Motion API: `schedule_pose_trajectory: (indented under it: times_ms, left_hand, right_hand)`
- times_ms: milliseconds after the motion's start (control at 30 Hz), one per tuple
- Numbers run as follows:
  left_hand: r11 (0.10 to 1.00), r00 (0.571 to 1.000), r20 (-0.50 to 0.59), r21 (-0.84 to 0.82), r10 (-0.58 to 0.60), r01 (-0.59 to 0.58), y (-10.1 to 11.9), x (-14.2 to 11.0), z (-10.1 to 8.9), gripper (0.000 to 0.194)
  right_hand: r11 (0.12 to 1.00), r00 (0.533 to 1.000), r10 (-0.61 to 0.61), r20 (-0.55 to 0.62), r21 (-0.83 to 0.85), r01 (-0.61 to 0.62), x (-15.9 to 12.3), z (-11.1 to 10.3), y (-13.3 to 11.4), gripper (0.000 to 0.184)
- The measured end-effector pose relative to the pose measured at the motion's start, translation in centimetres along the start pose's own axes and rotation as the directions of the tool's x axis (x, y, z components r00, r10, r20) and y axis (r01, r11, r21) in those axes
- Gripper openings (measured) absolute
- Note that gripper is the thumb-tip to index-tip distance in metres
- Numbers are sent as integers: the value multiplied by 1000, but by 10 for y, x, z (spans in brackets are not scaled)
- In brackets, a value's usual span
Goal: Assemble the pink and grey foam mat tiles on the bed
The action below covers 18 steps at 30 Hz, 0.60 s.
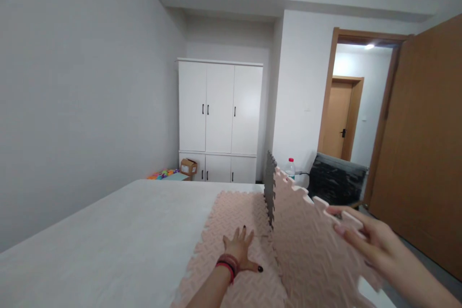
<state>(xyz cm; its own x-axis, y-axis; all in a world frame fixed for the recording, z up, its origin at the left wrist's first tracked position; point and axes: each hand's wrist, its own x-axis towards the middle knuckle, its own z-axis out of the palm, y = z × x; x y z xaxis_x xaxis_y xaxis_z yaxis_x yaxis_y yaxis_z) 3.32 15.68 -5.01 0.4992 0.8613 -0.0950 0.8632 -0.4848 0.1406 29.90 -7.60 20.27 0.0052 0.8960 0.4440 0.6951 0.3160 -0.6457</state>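
My left hand (240, 251) lies flat with fingers spread on a pink foam puzzle mat (224, 236) laid on the bed (126, 231). My right hand (364, 240) grips the toothed upper edge of a second pink foam mat (306, 245), which stands raised on its edge to the right of the flat one. A dark grey foam mat (269, 183) stands upright at the far end of the raised pink one, seemingly joined to it. A red and dark band sits on my left wrist.
A white wardrobe (220, 120) stands against the far wall, with a small cardboard box (188, 167) and colourful toys (162, 173) at its foot. A plastic bottle (290, 168) and a dark chair (335, 183) are beyond the bed. An open wooden door (422, 154) is at right.
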Motion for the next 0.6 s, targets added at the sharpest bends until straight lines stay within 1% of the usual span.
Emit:
schedule_pose_trajectory:
  times_ms: [100, 167, 233, 400, 533, 600]
  left_hand:
    - [1000, 1000, -6, -23, 18, -18, -3, 1, 3, 109]
    - [999, 1000, -10, -32, 19, -19, -4, 1, 4, 108]
    - [999, 1000, -10, -48, 24, -24, -4, 1, 3, 110]
    - [999, 999, -24, -38, 31, -32, -3, 0, 5, 111]
    - [1000, 999, -35, -24, 17, -17, -2, 1, 7, 110]
    - [999, 999, -32, -30, 19, -20, -1, 1, 6, 115]
  right_hand:
    - [993, 990, 23, 137, 114, -39, 40, 1, -20, 53]
    - [991, 980, 17, 196, 128, -42, 61, 3, -29, 55]
    - [991, 973, 13, 230, 129, -44, 77, 5, -32, 56]
    - [979, 947, 33, 318, 180, -95, 107, 12, -29, 55]
    - [962, 940, 71, 333, 226, -153, 123, 14, -26, 56]
    - [952, 940, 86, 330, 250, -175, 128, 13, -24, 56]
